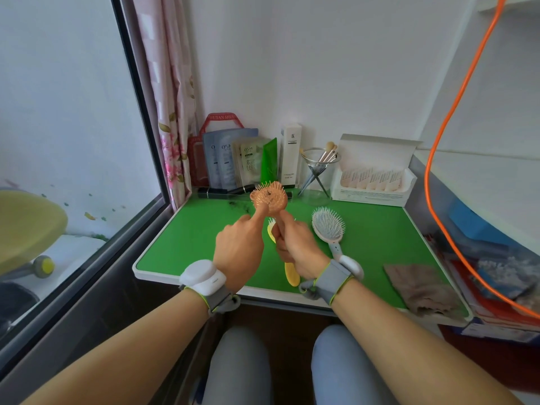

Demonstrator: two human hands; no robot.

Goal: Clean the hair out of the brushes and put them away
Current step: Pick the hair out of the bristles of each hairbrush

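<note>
A round pink hairbrush [273,197] with dark hair caught in its bristles is held upright above the green table [187,241]. My right hand [296,247] grips its handle. My left hand [238,249] reaches up to the brush head, fingertips at its lower left edge among the bristles. A yellow brush [291,274] lies flat on the table under my right hand, mostly hidden. A white oval brush [328,228] with a light blue pad lies bristles up to the right. A small clump of dark hair [233,204] lies on the table at the back left.
Along the back wall stand sachets [230,159], a white box [290,154], a glass cone with makeup brushes [320,165] and an open white carton [375,176]. A brown cloth [418,287] lies at the front right. An orange cable [444,127] hangs on the right. A window is at the left.
</note>
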